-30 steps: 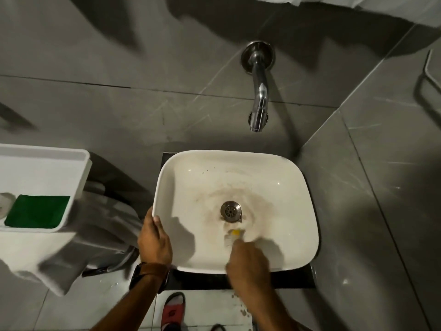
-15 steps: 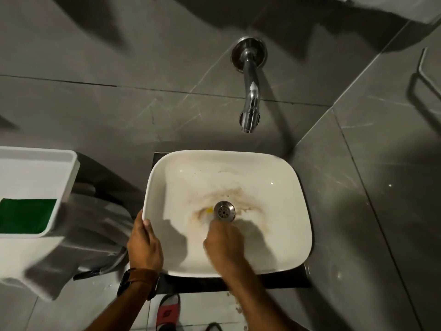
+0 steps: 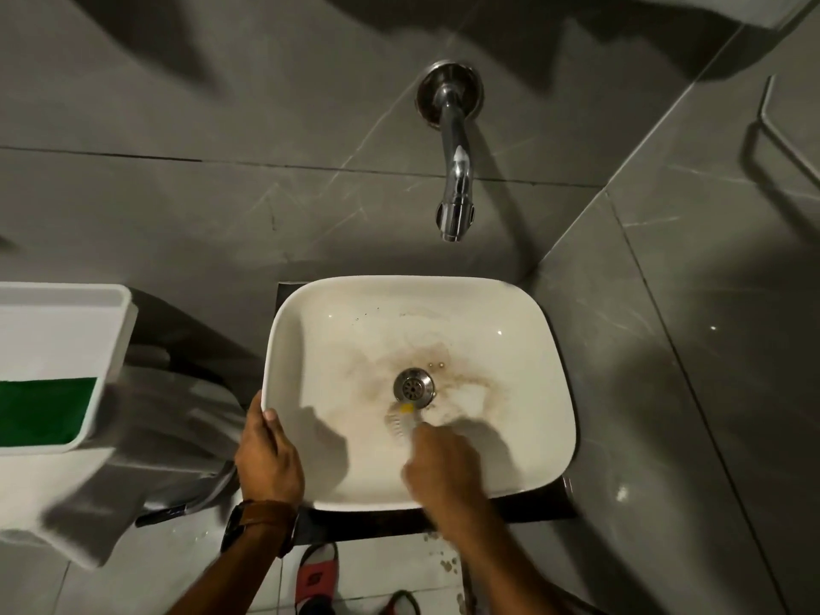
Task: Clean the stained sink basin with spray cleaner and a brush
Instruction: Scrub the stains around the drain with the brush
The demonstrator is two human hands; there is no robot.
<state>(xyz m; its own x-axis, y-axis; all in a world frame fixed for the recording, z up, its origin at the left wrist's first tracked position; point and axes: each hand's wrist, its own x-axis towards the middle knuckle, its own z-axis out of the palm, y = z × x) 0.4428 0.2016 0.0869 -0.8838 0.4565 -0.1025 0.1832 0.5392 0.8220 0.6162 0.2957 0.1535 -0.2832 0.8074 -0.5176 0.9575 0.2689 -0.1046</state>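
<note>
Left hand (image 3: 269, 454) grips sink (image 3: 550, 437) rim; right hand (image 3: 443, 466) holds brush (image 3: 401, 419) beside brown-stained drain (image 3: 414, 384).

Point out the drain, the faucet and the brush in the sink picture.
drain (image 3: 413, 384): head view, centre of the metal strainer.
faucet (image 3: 457, 170): head view, middle of the chrome spout.
brush (image 3: 401, 420): head view, pale bristles below the drain.

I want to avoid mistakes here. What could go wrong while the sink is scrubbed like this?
The brush works only just below the drain, so the brown stain beyond it may stay. The left hand grips the sink at its rim and could slip if that is wet. Dirty splashes may reach the sandal on the floor.
</note>
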